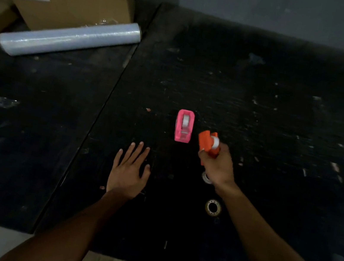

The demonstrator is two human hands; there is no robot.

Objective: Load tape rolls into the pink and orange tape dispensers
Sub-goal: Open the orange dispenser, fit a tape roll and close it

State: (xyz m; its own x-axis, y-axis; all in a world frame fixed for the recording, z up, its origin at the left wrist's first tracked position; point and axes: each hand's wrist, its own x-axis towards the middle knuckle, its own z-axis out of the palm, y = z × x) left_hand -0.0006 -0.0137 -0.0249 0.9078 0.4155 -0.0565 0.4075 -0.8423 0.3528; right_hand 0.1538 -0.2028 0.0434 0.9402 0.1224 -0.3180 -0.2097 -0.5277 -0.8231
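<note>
Orange tape dispenser [206, 144] being gripped by right hand [219, 166], roll loaded | left hand [128, 172] lying open on bench [260, 113] | pink dispenser [184, 126] sitting loaded just beside

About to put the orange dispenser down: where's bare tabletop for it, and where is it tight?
Bare tabletop lies right of the pink dispenser and beyond it, and left of the left hand up to the table seam. It is tight under the right hand holding the orange dispenser: two loose tape rolls lie there.

Bare forearms, no sleeves; hands [129, 168] ungloved.
</note>
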